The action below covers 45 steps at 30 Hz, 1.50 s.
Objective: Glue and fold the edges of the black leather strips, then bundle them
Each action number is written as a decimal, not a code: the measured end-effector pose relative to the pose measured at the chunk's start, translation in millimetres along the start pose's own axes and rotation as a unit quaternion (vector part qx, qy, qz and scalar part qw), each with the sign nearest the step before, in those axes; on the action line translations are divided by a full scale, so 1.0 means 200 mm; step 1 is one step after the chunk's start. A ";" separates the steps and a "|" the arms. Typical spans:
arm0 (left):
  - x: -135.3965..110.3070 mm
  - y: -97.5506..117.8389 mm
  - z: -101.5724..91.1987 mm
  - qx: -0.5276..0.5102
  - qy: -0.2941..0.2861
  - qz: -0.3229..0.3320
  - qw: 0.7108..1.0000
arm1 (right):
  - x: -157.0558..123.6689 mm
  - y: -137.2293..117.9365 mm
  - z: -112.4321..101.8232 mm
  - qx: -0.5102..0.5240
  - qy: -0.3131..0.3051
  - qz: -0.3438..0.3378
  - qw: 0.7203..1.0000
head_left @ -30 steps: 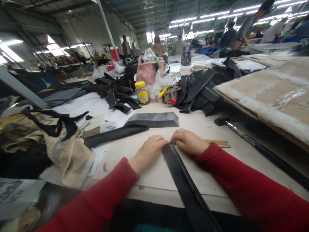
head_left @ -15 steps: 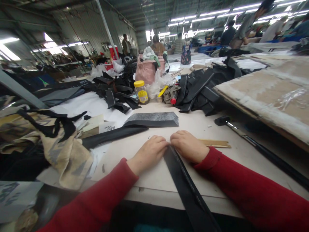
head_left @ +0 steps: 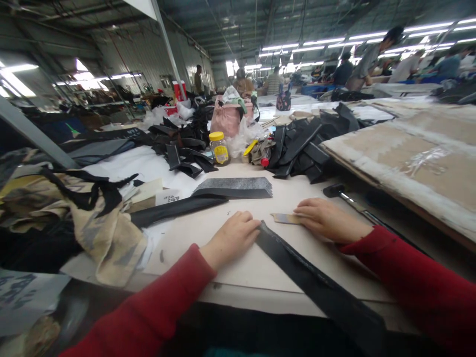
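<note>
- Black strip [head_left: 297, 263] slants across the pale tabletop [head_left: 201, 233], its near end reaching past the front edge.
- Left hand [head_left: 234, 235]: grip closed on the strip's far end.
- Right hand [head_left: 329, 220]: grip closed around a flat yellowish stick [head_left: 285, 218].
- Beyond, I see a yellow-lidded jar [head_left: 219, 148].

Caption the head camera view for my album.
Left hand at the end of a long black flexible-looking strip, right hand holding a flat tan wood-like stick over pale board.

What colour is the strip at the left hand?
The strip is black; the head view shows it best.
</note>
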<state>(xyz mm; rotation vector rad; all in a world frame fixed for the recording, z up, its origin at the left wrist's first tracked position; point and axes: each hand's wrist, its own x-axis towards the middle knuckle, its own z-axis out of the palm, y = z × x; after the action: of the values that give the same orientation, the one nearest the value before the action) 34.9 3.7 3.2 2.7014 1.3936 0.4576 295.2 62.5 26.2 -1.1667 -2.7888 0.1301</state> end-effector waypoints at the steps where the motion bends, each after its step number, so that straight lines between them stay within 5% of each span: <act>1: 0.00 0.01 0.00 -0.002 -0.001 -0.005 1.000 | -0.01 0.01 -0.03 -0.015 -0.010 0.008 1.000; 7: 0.00 0.08 0.00 0.005 -0.021 -0.026 0.999 | -0.01 -0.19 -0.17 -0.005 -0.100 -0.016 0.995; 12: 0.05 0.03 0.00 -0.027 -0.029 -0.029 0.999 | 0.06 -0.37 -0.05 0.014 -0.056 -0.024 0.998; 19: 0.09 -0.07 0.04 -0.150 0.004 -0.069 0.986 | 0.13 -0.31 0.05 0.046 0.010 -0.011 0.999; 27: 0.08 -0.07 0.05 -0.172 0.004 -0.058 0.983 | 0.13 -0.30 0.08 0.113 -0.014 -0.011 0.993; 36: 0.07 -0.06 0.03 -0.128 -0.003 -0.002 0.992 | 0.10 -0.29 0.15 0.180 0.029 -0.025 0.983; 45: 0.05 -0.09 0.02 -0.002 -0.032 0.086 0.996 | 0.08 -0.33 0.14 0.089 0.042 -0.081 0.992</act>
<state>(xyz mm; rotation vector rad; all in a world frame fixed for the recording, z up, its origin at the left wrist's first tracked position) 28.7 22.7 -1.9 2.8176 1.1497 0.3796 233.8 26.8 8.6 -0.8821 -2.7185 0.2993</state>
